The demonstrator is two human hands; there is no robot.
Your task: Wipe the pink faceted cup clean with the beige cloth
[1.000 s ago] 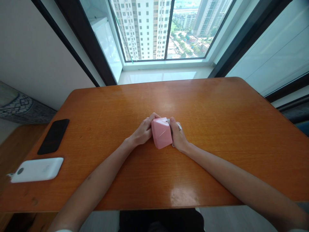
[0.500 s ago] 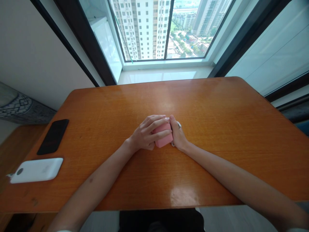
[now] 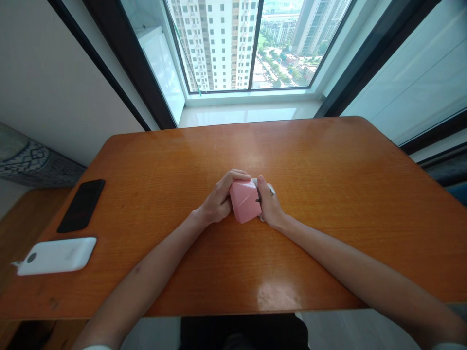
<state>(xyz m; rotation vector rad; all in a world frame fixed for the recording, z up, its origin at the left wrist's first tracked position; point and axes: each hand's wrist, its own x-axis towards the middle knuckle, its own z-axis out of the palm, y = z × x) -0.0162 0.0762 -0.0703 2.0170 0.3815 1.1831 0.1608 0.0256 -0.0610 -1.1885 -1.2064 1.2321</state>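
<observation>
Between my two hands, above the middle of the brown table (image 3: 310,262), is a small pink box-shaped thing (image 3: 245,203) with rounded corners. A thin slanting line crosses its near face, and a small dark bit shows at its right edge. My left hand (image 3: 221,197) grips it from the left, fingers curled over its far side. My right hand (image 3: 269,204) is closed at its right side, thumb pointing up and away. White bits of something (image 3: 272,189) show around the right thumb and below it; their kind is unclear. The right fingers are mostly hidden.
A black phone (image 3: 81,206) lies at the table's left, with a white phone-shaped device (image 3: 58,256) nearer me, a short strap or cord at its left end. Beyond the far edge are a white sill (image 3: 251,114) and a window. A patterned cushion (image 3: 40,158) is at far left.
My left fingers have drawn back from across the pink thing's near face to its far left side, uncovering that face. The right hand has barely moved.
</observation>
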